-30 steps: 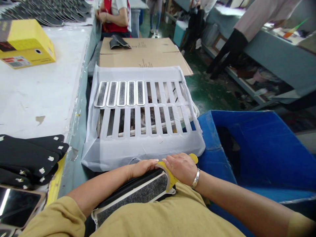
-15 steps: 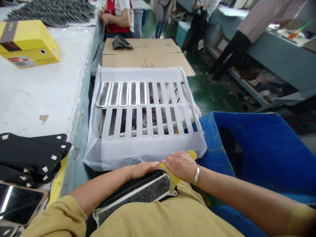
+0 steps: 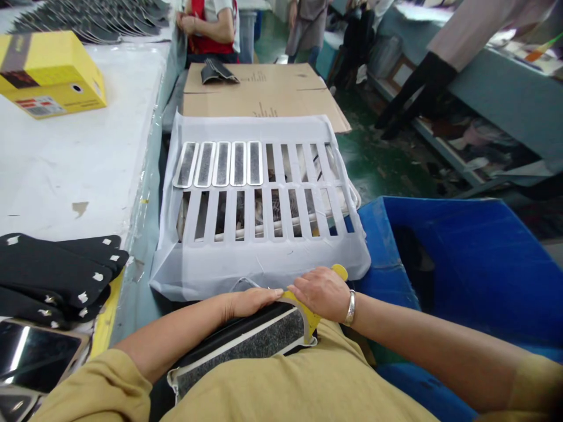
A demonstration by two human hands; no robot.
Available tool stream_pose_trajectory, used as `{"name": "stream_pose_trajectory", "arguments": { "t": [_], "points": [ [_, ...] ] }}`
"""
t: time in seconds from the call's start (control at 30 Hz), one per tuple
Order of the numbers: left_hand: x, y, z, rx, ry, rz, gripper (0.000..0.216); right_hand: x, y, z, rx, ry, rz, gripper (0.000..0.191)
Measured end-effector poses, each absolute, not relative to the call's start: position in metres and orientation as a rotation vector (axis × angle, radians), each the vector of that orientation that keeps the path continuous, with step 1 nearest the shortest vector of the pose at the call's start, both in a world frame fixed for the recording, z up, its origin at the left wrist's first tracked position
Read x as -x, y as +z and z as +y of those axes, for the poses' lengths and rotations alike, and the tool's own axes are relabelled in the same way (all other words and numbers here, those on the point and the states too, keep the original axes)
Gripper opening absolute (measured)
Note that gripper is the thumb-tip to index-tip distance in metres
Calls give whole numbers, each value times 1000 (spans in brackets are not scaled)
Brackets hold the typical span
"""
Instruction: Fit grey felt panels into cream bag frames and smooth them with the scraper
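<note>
In front of my belly a long black piece (image 3: 211, 343) with a grey felt-like panel (image 3: 264, 335) and white edging lies tilted. Along its upper side my left hand (image 3: 253, 302) rests flat, fingers stretched towards its right end. My right hand (image 3: 323, 293) is closed around a flat yellow tool (image 3: 313, 319); a rounded yellow end sticks out above the knuckles. The tool's curved, greyish edge sits against the right end of the black piece. Just beyond my hands is a white slotted sheet (image 3: 264, 258), with several grey felt strips (image 3: 222, 164) in white frames on its far left.
At right stands an open blue bin (image 3: 475, 258). The white table (image 3: 88, 158) on the left bears a yellow box (image 3: 53, 76) and several black pieces (image 3: 57, 266). Cardboard (image 3: 264, 88) lies behind the sheet. A person in red (image 3: 211, 38) sits beyond it.
The view has shifted slightly. My hands, the yellow tool and the black piece hold almost the same pose. A standing person in the background has moved.
</note>
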State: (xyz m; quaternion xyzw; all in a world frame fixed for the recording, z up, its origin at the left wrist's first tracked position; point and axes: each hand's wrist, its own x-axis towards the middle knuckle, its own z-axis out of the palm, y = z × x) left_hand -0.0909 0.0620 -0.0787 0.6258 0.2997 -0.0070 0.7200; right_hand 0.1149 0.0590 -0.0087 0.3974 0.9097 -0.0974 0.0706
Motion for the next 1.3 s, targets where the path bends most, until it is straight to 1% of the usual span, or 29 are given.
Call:
{"name": "stream_pose_trajectory", "arguments": {
  "t": [0.13,0.37,0.6,0.9,1.07,1.3],
  "points": [
    [88,-75,64,-1418,-15,637,62,-116,-8,53,-1225,-306,2719,43],
    [91,-64,69,-1442,-44,692,69,-113,0,58,-1267,-304,2651,44],
    [98,-62,70,-1357,-29,735,64,-100,11,89,-835,-286,2715,47],
    [102,-51,75,-1449,-36,666,58,-97,3,122,-467,-334,2854,48],
    [101,-45,79,-1436,-65,650,64,-109,-3,128,-330,-301,3023,47],
    [99,-37,76,-1439,-66,594,59,-106,-12,129,-184,-183,3127,46]
  ]
}}
